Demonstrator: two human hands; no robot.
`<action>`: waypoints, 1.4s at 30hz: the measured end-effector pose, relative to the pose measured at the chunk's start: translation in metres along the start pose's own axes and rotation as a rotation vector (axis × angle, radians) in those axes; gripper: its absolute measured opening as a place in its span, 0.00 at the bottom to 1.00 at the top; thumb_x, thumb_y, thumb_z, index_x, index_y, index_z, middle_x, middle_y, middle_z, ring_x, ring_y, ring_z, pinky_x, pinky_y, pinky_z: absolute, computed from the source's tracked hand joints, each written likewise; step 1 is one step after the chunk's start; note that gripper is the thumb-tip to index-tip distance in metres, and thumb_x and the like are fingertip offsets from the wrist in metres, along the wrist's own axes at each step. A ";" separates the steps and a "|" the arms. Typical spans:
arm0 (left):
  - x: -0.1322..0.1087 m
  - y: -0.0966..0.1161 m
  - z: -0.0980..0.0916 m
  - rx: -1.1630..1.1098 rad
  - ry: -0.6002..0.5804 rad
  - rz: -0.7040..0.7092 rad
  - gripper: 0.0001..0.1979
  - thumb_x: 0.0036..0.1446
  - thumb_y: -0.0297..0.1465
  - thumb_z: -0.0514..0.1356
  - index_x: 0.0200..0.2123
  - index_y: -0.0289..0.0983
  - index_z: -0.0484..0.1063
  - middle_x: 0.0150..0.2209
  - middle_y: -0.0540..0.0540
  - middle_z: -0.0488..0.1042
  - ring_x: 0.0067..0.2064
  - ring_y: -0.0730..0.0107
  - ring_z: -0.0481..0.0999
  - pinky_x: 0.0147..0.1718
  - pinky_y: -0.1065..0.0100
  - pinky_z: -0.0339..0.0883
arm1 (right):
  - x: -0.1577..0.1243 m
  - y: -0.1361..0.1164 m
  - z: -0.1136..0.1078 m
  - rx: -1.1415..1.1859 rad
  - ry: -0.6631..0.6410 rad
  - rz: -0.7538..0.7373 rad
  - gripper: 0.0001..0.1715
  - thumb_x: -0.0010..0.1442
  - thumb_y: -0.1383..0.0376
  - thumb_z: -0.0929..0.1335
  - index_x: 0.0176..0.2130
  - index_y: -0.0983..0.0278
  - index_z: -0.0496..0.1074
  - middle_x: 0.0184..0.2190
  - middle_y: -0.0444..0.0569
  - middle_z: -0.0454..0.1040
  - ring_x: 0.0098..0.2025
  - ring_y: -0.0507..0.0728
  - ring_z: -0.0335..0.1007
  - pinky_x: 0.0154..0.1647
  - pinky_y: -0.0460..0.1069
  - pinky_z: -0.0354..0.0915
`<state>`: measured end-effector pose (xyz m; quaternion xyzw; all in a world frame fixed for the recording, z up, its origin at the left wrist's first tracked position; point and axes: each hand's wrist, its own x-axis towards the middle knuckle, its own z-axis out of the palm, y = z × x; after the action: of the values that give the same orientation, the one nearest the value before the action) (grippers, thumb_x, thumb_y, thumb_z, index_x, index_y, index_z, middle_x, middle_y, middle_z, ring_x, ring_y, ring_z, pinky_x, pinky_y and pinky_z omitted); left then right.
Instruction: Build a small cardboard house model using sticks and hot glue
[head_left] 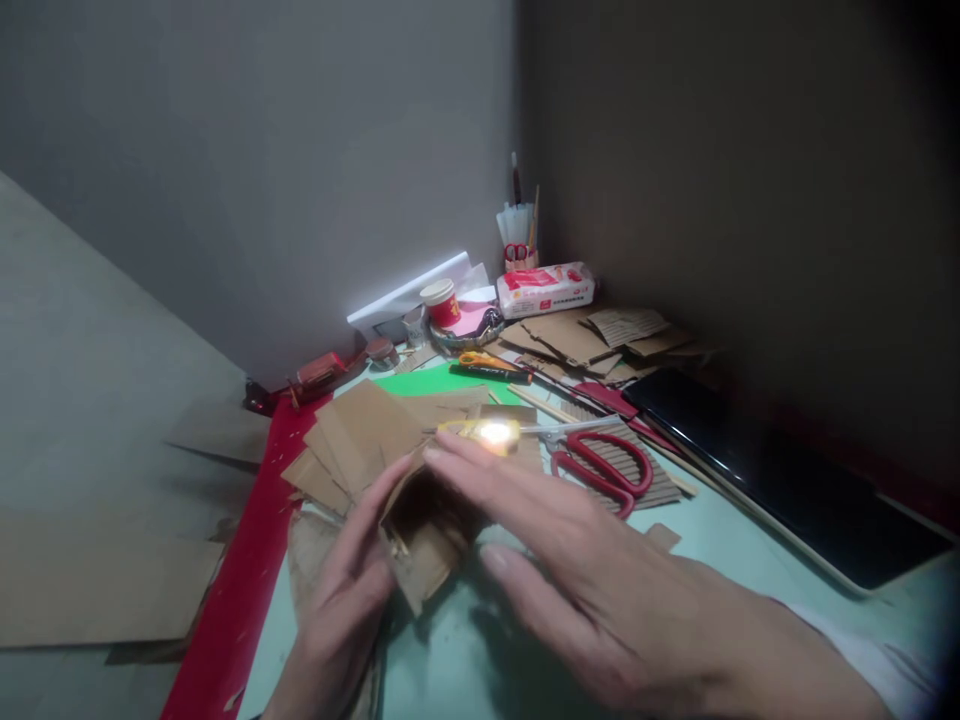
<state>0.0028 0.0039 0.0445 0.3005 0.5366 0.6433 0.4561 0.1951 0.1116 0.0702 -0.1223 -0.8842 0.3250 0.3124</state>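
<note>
A folded cardboard piece (433, 563) is held above the near middle of the counter (724, 545). Its hollow, open end is turned toward the wearer and somewhat downward, with one corner pointed down. Its long axis seems to be directed away from the wearer, but it is foreshortened and cannot be judged exactly. The left side is clamped by the left hand (341, 610). The top is covered by the extended fingers of the right hand (600, 570); its thumb is held apart from them, and whether the piece is gripped there cannot be told.

The counter is pale green, bordered at the left by a red strip (251, 580). Red-handled scissors (646, 470) and a dark-screened tablet (780, 470) are laid at the right, flat cardboard pieces (364, 425) at the left. The back corner is formed by a grey wall (300, 150) and a darker wall (712, 150).
</note>
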 end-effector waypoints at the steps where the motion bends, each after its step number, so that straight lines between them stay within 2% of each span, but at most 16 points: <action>1: 0.001 -0.001 -0.002 -0.018 -0.016 -0.011 0.23 0.58 0.36 0.67 0.58 0.49 0.79 0.65 0.48 0.74 0.70 0.47 0.64 0.67 0.56 0.61 | 0.001 0.001 -0.002 0.000 -0.008 0.004 0.34 0.68 0.69 0.60 0.70 0.73 0.61 0.70 0.57 0.63 0.73 0.57 0.56 0.71 0.53 0.59; 6: 0.004 -0.004 -0.005 -0.094 -0.020 -0.082 0.25 0.58 0.33 0.64 0.60 0.44 0.77 0.61 0.45 0.78 0.67 0.47 0.70 0.65 0.56 0.65 | 0.001 0.008 -0.007 -0.023 -0.052 -0.011 0.38 0.64 0.70 0.62 0.71 0.73 0.59 0.70 0.54 0.64 0.71 0.57 0.60 0.71 0.53 0.60; 10: 0.005 -0.005 -0.005 -0.155 0.002 -0.100 0.27 0.56 0.35 0.66 0.60 0.41 0.77 0.59 0.43 0.80 0.65 0.45 0.72 0.64 0.54 0.67 | -0.001 0.013 -0.008 -0.099 -0.071 -0.047 0.39 0.66 0.69 0.64 0.73 0.71 0.55 0.73 0.51 0.58 0.73 0.58 0.57 0.69 0.53 0.63; 14: 0.006 -0.007 -0.013 -0.219 -0.096 -0.151 0.30 0.56 0.33 0.67 0.63 0.42 0.73 0.59 0.43 0.80 0.64 0.44 0.74 0.64 0.50 0.68 | -0.002 0.014 -0.012 -0.152 -0.142 -0.080 0.38 0.69 0.70 0.64 0.74 0.72 0.52 0.75 0.49 0.54 0.74 0.51 0.52 0.71 0.46 0.55; 17: 0.005 -0.007 -0.016 -0.237 -0.149 -0.181 0.29 0.57 0.32 0.66 0.63 0.45 0.74 0.60 0.46 0.79 0.63 0.46 0.75 0.63 0.51 0.69 | -0.002 0.015 -0.015 -0.164 -0.160 -0.086 0.37 0.71 0.71 0.63 0.73 0.72 0.51 0.75 0.47 0.55 0.74 0.47 0.53 0.71 0.41 0.52; 22: 0.004 -0.005 -0.011 -0.270 -0.100 -0.182 0.26 0.56 0.33 0.66 0.59 0.45 0.77 0.60 0.47 0.79 0.66 0.46 0.72 0.64 0.53 0.69 | -0.001 0.018 -0.009 -0.187 -0.138 -0.119 0.35 0.72 0.70 0.63 0.73 0.72 0.51 0.74 0.45 0.57 0.74 0.43 0.51 0.70 0.36 0.45; 27: 0.004 -0.002 -0.010 -0.272 -0.057 -0.159 0.22 0.55 0.32 0.68 0.55 0.45 0.81 0.58 0.48 0.80 0.67 0.48 0.70 0.57 0.62 0.75 | -0.001 0.021 0.000 -0.152 -0.120 -0.137 0.36 0.72 0.70 0.64 0.73 0.72 0.51 0.74 0.46 0.57 0.75 0.43 0.46 0.71 0.36 0.42; 31: 0.005 -0.002 -0.007 -0.282 0.004 -0.138 0.23 0.55 0.32 0.68 0.55 0.45 0.81 0.59 0.48 0.79 0.68 0.49 0.68 0.57 0.64 0.75 | 0.000 0.022 0.004 -0.130 -0.078 -0.162 0.37 0.70 0.71 0.66 0.72 0.74 0.52 0.72 0.50 0.61 0.73 0.43 0.50 0.70 0.34 0.43; 36: 0.006 -0.007 -0.007 -0.260 0.032 -0.090 0.25 0.55 0.33 0.68 0.58 0.42 0.78 0.62 0.47 0.77 0.71 0.45 0.63 0.64 0.54 0.68 | 0.002 0.024 0.009 -0.097 -0.036 -0.133 0.37 0.70 0.68 0.67 0.72 0.75 0.52 0.70 0.55 0.65 0.69 0.48 0.61 0.70 0.38 0.51; 40: 0.006 -0.012 -0.008 -0.215 0.069 -0.067 0.28 0.57 0.37 0.67 0.62 0.45 0.74 0.64 0.49 0.75 0.71 0.44 0.63 0.65 0.51 0.68 | -0.002 0.025 0.012 -0.089 -0.038 -0.078 0.42 0.71 0.63 0.67 0.74 0.70 0.46 0.70 0.55 0.64 0.66 0.52 0.66 0.67 0.43 0.62; 42: 0.005 -0.012 -0.006 -0.167 0.094 -0.025 0.30 0.55 0.38 0.67 0.62 0.45 0.75 0.63 0.49 0.76 0.70 0.41 0.65 0.63 0.51 0.70 | -0.004 0.025 0.013 -0.087 -0.048 -0.043 0.44 0.71 0.61 0.67 0.75 0.67 0.43 0.71 0.54 0.64 0.66 0.52 0.67 0.66 0.44 0.64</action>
<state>-0.0019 0.0061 0.0309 0.2243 0.5056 0.6935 0.4617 0.1905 0.1220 0.0445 -0.1091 -0.9071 0.2824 0.2925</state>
